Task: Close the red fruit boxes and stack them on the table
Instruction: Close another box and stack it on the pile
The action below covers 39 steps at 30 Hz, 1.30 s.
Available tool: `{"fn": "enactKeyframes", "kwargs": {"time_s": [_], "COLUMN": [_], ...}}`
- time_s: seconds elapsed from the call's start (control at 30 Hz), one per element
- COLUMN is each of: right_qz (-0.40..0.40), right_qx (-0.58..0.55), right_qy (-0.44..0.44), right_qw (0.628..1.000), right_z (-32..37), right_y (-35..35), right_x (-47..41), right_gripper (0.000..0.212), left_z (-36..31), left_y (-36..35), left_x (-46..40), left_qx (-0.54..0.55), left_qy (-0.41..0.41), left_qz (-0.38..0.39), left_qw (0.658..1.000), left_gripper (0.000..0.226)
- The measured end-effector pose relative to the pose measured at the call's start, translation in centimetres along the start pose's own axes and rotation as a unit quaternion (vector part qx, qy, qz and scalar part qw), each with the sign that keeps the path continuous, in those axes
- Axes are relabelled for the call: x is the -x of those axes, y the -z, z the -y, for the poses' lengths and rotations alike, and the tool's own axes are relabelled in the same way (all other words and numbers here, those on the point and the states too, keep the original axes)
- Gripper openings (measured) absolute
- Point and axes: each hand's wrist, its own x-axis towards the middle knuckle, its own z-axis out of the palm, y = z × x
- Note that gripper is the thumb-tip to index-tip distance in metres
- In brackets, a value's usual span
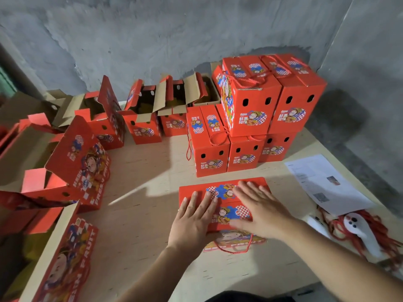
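A closed red fruit box (222, 203) sits near the front edge of the plywood table (139, 214), its long axis running left to right, top flaps facing up and its red rope handle (234, 249) hanging over the near side. The left hand (194, 221) and right hand (261, 212) both lie flat on the flaps, fingers spread, pressing down. Beyond it stands the stack of closed boxes (257, 114), two layers high. Open boxes (144, 114) line the back and left; one reads "FRESH FRUIT". A printed sheet (325, 184) lies to the right.
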Motion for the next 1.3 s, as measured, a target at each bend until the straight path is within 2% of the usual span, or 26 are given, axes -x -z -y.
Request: {"fn": "enactKeyframes", "kwargs": {"time_s": [0.07,0.13,0.2,0.23,0.3,0.37,0.43,0.47,0.5,0.53,0.6,0.67,0.73,0.8,0.87,0.97,1.03,1.1,1.13,1.17,1.2,1.23,1.27,1.3], "right_qz": [-0.001,0.000,-0.005,-0.023,-0.064,-0.089,-0.113,-0.121,-0.124,-0.136,-0.120,-0.070,-0.058,-0.045,-0.017,0.014,-0.019,-0.103,-0.148,-0.185,-0.208,-0.219,-0.217,-0.200], "right_qx": [-0.015,-0.028,-0.033,-0.036,-0.059,-0.080,-0.064,-0.071,-0.095,-0.123,-0.164,-0.189,-0.207,-0.235,-0.313,-0.460,-0.479,-0.440,-0.414,-0.398,-0.408,-0.450,-0.510,-0.558], "right_qy": [-0.039,-0.061,-0.079,-0.098,-0.148,-0.160,-0.111,-0.100,-0.110,-0.141,-0.224,-0.255,-0.268,-0.273,-0.265,-0.226,-0.170,-0.141,-0.149,-0.162,-0.172,-0.175,-0.172,-0.162], "right_qw": [0.999,0.998,0.996,0.994,0.985,0.980,0.985,0.985,0.982,0.973,0.953,0.946,0.939,0.932,0.912,0.859,0.861,0.881,0.886,0.884,0.872,0.848,0.815,0.789], "right_z": [-1.3,-0.9,1.2,2.8,6.3,9.2,9.8,9.1,7.9,6.3,3.5,2.5,2.4,2.1,1.4,0.9,0.9,1.0,1.2,1.6,1.9,2.2,2.5,3.0], "right_y": [1.0,0.4,-1.2,-2.0,-3.5,-3.6,-3.0,-2.1,-1.0,0.0,1.8,2.2,1.9,1.8,1.1,0.0,0.0,-0.1,0.0,0.1,0.3,0.6,0.9,1.6], "right_x": [-0.4,0.0,0.9,1.5,2.7,3.7,3.0,2.3,1.5,0.6,-0.8,-1.3,-1.5,-1.4,-1.3,-1.2,-1.5,-2.2,-2.5,-2.7,-2.8,-2.8,-2.7,-2.5], "right_gripper": [0.099,0.099,0.104,0.106,0.113,0.114,0.102,0.093,0.084,0.079,0.075,0.065,0.066,0.073,0.076,0.063,0.045,0.037,0.032,0.026,0.024,0.026,0.027,0.028], "left_z": [1.1,2.7,3.7,3.7,2.0,-0.7,-3.3,-4.2,-4.7,-4.7,-4.9,-5.1,-4.8,-4.2,-3.6,-3.4,-3.4,-2.6,-2.2,-2.0,-2.0,-2.1,-2.4,-2.6], "left_y": [0.5,0.7,0.4,0.0,-0.6,-1.4,-1.3,-0.6,0.1,0.6,1.0,1.5,1.5,1.2,1.2,1.1,1.3,2.3,3.6,5.2,6.7,8.2,9.8,11.5], "left_x": [-0.7,-0.9,-0.5,-0.3,-0.4,-0.9,-0.8,-0.7,-0.7,-1.0,-1.6,-1.4,-1.2,-0.9,-0.7,-1.0,-1.7,-2.7,-3.4,-3.9,-4.3,-4.5,-4.6,-4.7], "left_qx": [-0.027,-0.050,0.007,0.090,0.278,0.467,0.663,0.714,0.736,0.747,0.765,0.784,0.785,0.771,0.773,0.789,0.803,0.815,0.824,0.834,0.841,0.840,0.831,0.808], "left_qy": [-0.026,0.011,0.152,0.239,0.385,0.450,0.432,0.427,0.424,0.417,0.403,0.389,0.392,0.392,0.374,0.342,0.328,0.316,0.304,0.287,0.269,0.245,0.210,0.165], "left_qz": [-0.007,-0.026,-0.034,-0.054,-0.080,-0.057,0.025,0.077,0.113,0.134,0.127,0.111,0.096,0.077,0.053,0.005,-0.100,-0.233,-0.271,-0.283,-0.277,-0.265,-0.258,-0.257], "left_qw": [0.999,0.998,0.988,0.965,0.877,0.759,0.611,0.549,0.516,0.501,0.486,0.470,0.469,0.495,0.510,0.510,0.487,0.427,0.394,0.377,0.379,0.405,0.446,0.504], "left_gripper": [0.093,0.096,0.103,0.109,0.117,0.107,0.086,0.083,0.087,0.091,0.093,0.100,0.099,0.084,0.067,0.043,0.023,0.023,0.026,0.026,0.024,0.019,0.013,0.010]}}
